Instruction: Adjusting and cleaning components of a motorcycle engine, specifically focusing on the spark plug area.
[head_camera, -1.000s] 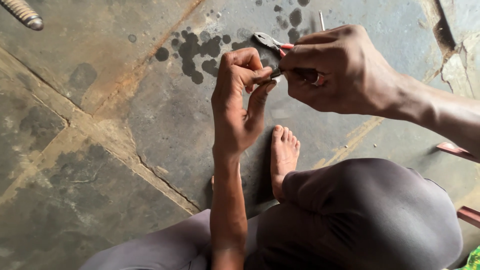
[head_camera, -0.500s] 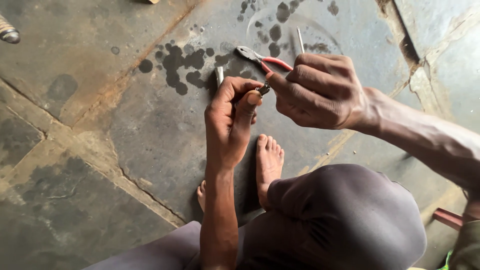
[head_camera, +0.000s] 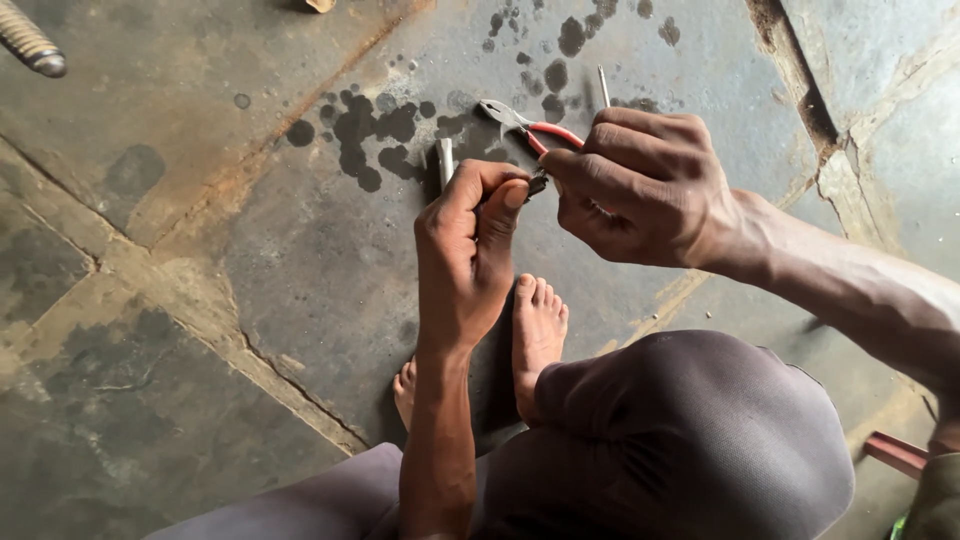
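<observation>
My left hand (head_camera: 470, 250) reaches up from below, thumb and forefinger pinched on a small dark metal part (head_camera: 538, 183). From the right, my right hand (head_camera: 640, 185) meets it, and its fingertips are closed on the same part. Just behind the hands are red-handled pliers (head_camera: 520, 122) with the jaws pointing left. Their handles run under my right hand, and I cannot tell whether it holds them or they lie on the floor. A short grey metal rod (head_camera: 445, 158) lies on the floor behind my left thumb.
I squat barefoot on a stained, cracked concrete floor (head_camera: 200, 250), my foot (head_camera: 538, 340) and knee (head_camera: 690, 440) below the hands. A thin nail (head_camera: 603, 85) lies beyond the pliers. A threaded rod (head_camera: 30, 42) shows at top left, and a reddish bar (head_camera: 895, 452) at bottom right.
Both hands stay pinched together on the small part. The view has shifted a little, so hands and floor stains sit slightly lower and more central in the picture.
</observation>
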